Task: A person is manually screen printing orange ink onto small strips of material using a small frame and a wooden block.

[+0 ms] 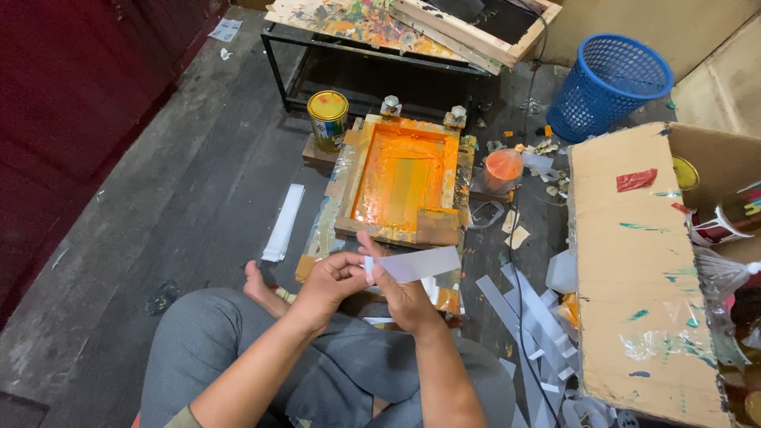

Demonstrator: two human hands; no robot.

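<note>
Hands come first in the head view, close together over the lap of a person who sits cross-legged on the dark wooden floor. The left hand (329, 277) pinches one end of a pale paper strip (416, 264), with its fingers curled in. The right hand (396, 289) pinches the same end from the other side, thumb on top. The strip sticks out to the right, flat and long, and its far end hangs free in the air. It looks like the two hands are picking at the end of the strip, maybe peeling a thin layer off it, but the spot is too small to tell for sure.

Just past the hands lies a wooden frame (400, 181) smeared with bright orange paint. It rests flat on the floor with shiny tape along its edges. A yellow-lidded tin can (328, 119) stands at its far left corner. An orange cup (503, 169) stands just to its right. A stack of white strips (284, 223) lies on the floor to the left of the frame. More grey strips (527, 317) lie in a messy pile to the right of the person's knee. A big cardboard box (634, 261) with paint smudges fills the right side, and a blue basket (606, 83) stands behind it.

The step in hand seems to be getting this one strip ready. The next move likely needs a careful grip, so the thin strip does not bend or tear, and a steady carry over to the frame.
</note>
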